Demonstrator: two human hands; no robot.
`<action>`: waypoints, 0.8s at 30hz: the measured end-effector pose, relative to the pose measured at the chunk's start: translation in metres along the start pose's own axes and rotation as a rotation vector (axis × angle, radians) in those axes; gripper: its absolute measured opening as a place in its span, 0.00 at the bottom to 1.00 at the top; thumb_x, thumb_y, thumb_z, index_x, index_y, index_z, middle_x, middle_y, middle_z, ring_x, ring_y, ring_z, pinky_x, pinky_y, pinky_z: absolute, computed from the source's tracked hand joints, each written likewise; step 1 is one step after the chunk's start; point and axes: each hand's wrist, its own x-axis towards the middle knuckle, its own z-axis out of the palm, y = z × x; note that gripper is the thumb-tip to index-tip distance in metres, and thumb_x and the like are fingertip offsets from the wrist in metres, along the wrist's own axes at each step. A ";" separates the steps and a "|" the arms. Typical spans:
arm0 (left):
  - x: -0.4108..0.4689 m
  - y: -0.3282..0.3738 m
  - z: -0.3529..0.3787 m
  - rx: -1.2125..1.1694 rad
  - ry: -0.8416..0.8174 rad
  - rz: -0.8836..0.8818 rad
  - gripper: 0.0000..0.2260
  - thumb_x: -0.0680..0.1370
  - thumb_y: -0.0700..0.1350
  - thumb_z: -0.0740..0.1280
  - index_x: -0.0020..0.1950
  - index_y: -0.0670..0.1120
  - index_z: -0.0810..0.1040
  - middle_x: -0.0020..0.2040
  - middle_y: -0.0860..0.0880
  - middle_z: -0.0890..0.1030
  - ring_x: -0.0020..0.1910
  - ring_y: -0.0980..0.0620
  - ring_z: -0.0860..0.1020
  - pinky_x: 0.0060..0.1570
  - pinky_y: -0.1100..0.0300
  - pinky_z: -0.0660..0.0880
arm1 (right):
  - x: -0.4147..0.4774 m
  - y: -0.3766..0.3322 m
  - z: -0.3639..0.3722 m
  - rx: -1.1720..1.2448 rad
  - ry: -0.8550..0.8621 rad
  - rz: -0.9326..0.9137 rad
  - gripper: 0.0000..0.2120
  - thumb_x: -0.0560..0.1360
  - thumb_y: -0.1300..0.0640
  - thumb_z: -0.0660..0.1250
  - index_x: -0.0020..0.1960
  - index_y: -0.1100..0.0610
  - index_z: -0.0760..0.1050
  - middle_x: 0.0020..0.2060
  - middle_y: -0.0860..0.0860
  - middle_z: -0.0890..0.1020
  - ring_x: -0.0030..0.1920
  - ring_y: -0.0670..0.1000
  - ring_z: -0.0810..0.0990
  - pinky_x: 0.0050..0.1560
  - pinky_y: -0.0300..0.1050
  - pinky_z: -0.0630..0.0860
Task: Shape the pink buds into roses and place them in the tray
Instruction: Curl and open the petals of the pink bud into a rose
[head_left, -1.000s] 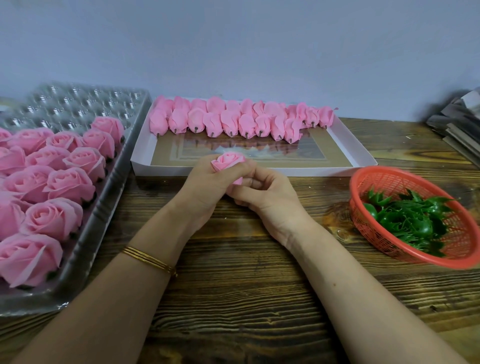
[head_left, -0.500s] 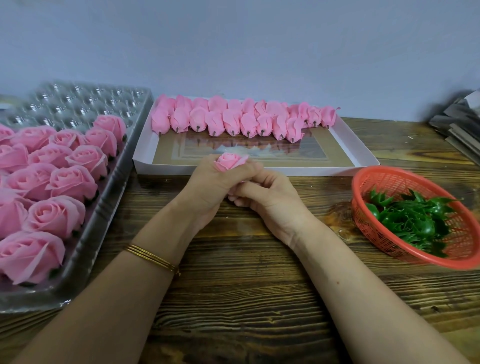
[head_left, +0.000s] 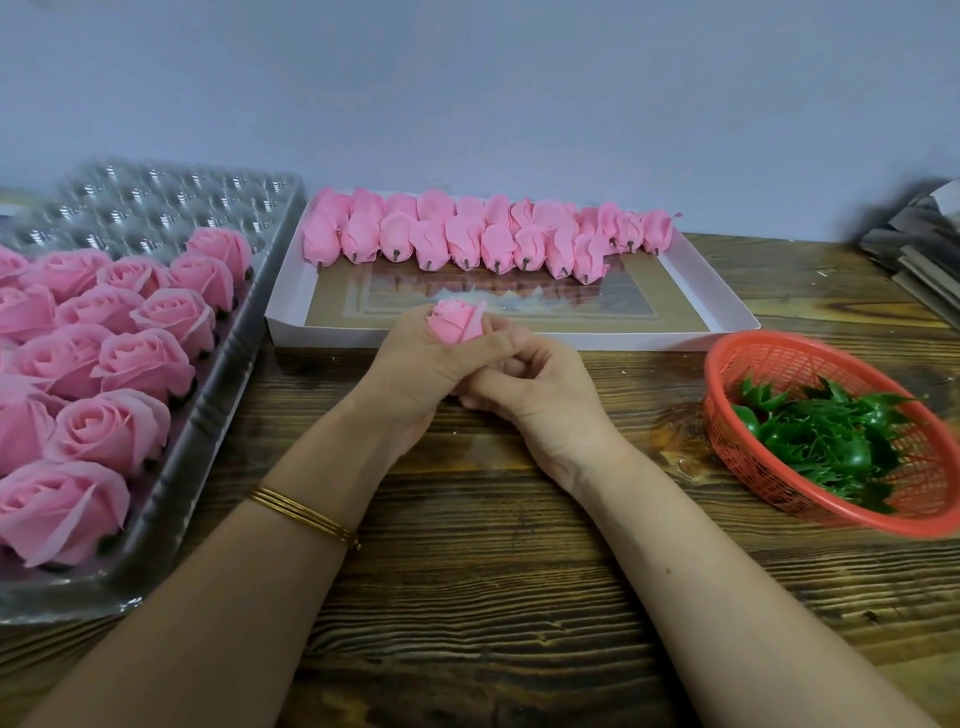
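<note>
Left hand (head_left: 415, 364) is curled round one pink bud (head_left: 457, 325), thumb across its front, bud head poking up above the fingers. It's held over the desk (head_left: 493, 597), just in front of the white box (head_left: 719, 291). Right hand (head_left: 540, 400) is tucked against it, fingers curled in under the bud's base. Contact is hidden behind the left thumb, so I cannot tell if it pinches the base or only sits beside it. Outer petals are not yet spread like the finished roses (head_left: 111, 431) in the clear tray (head_left: 156, 202) at left. I read this as mid-shaping.

Handling, my guess: very light, with soft thin petals that crease or tear easily. I'd hold it low at the base, by the dark stub visible on the spare buds (head_left: 447, 241) lying in the box, and ease petals outward with fingertips only. Squeezing the head would crush it. Free tray cells are at the far end. Red basket (head_left: 727, 364) of green sepals (head_left: 821, 441) sits at right, apart from both hands.
</note>
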 end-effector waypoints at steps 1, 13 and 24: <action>0.000 0.000 -0.001 -0.014 -0.010 -0.008 0.13 0.62 0.46 0.80 0.43 0.44 0.84 0.35 0.45 0.83 0.34 0.53 0.81 0.28 0.65 0.74 | 0.000 -0.001 0.000 0.023 -0.025 0.018 0.14 0.71 0.76 0.66 0.55 0.67 0.78 0.41 0.62 0.79 0.40 0.53 0.78 0.42 0.37 0.77; -0.010 0.015 -0.001 -0.114 -0.105 -0.067 0.28 0.68 0.43 0.78 0.60 0.27 0.74 0.43 0.43 0.79 0.48 0.44 0.76 0.47 0.56 0.73 | 0.001 -0.005 -0.005 0.213 -0.155 0.175 0.06 0.77 0.67 0.65 0.45 0.61 0.80 0.35 0.53 0.83 0.37 0.47 0.82 0.41 0.35 0.79; -0.004 0.006 0.000 -0.050 0.030 -0.002 0.14 0.59 0.47 0.79 0.41 0.44 0.85 0.40 0.45 0.85 0.41 0.51 0.83 0.42 0.61 0.80 | 0.002 0.005 -0.001 0.036 0.010 -0.023 0.16 0.68 0.73 0.73 0.53 0.60 0.81 0.37 0.52 0.83 0.40 0.47 0.81 0.47 0.39 0.78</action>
